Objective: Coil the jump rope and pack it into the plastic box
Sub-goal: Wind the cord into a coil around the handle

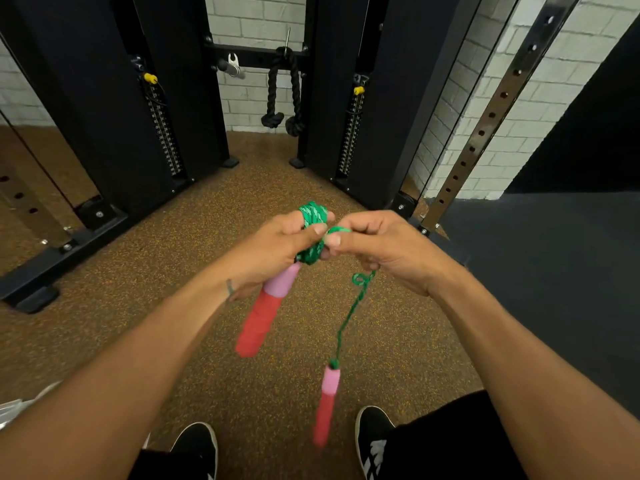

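Two hands are working the jump rope (349, 313) above the floor (173, 271): my left hand (273, 251) is clamping the coil (313, 216) and one handle (266, 313), my right hand (388, 247) is pinching the tail (337, 230). I am aiming for snug wraps; the free handle (327, 403) is probably swinging.

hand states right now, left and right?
Left hand: closed around the green rope coil, one handle jutting below.
Right hand: pinching the loose rope strand; second handle dangles.
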